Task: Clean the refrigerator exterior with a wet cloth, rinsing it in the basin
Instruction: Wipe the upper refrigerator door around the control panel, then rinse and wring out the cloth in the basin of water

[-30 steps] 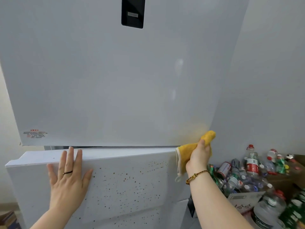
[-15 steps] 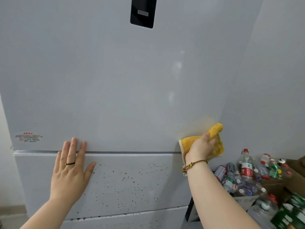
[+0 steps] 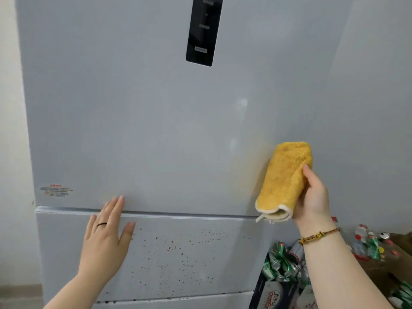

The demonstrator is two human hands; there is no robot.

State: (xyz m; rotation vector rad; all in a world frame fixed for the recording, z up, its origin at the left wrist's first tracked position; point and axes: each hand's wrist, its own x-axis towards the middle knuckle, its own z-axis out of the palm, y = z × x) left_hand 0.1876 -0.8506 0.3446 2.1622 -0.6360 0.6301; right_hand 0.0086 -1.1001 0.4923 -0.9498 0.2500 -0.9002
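Observation:
A pale grey refrigerator [image 3: 138,121] fills the view, with a black control panel [image 3: 204,30] high on its upper door. The drawer front [image 3: 191,253] below is speckled with small brown spots. My left hand [image 3: 107,239] lies flat and open on the drawer front, fingertips at the seam under the upper door. My right hand [image 3: 312,195] grips a folded yellow cloth [image 3: 284,179] held upright at the right edge of the upper door. No basin is in view.
A red-printed sticker [image 3: 55,190] sits at the upper door's lower left. Right of the refrigerator, a heap of crushed green cans [image 3: 281,262] and plastic bottles [image 3: 367,241] lies on cardboard against the grey wall [image 3: 367,108]. A white wall stands left.
The drawer that stood pulled out is now pushed flush under my left hand. My right hand has lifted the cloth higher and turned it upright. The view has tilted up.

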